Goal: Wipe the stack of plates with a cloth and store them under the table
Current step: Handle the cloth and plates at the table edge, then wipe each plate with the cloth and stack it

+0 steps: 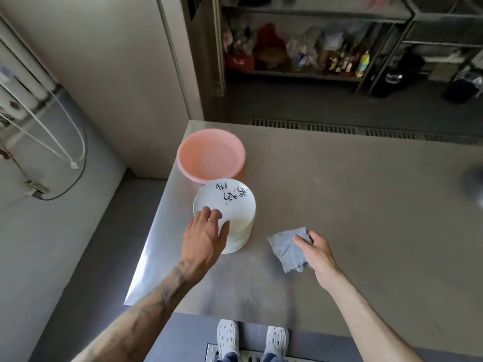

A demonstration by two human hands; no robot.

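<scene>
A stack of white plates point(230, 202) with black brush lettering on the top one stands near the left edge of the steel table point(352, 194). My left hand point(205, 233) lies on the near rim of the top plate, fingers spread over it. To the right of the stack, a crumpled grey-blue cloth point(288, 248) rests on the table. My right hand point(315, 253) covers its right side, fingers pinching the cloth's upper edge.
A pink plastic basin point(211, 155) sits just behind the plates, touching the stack's far side. Beyond the table are floor drain grates point(366, 130) and metal shelves point(300, 43) full of goods. My feet point(252, 338) stand at the table's near edge.
</scene>
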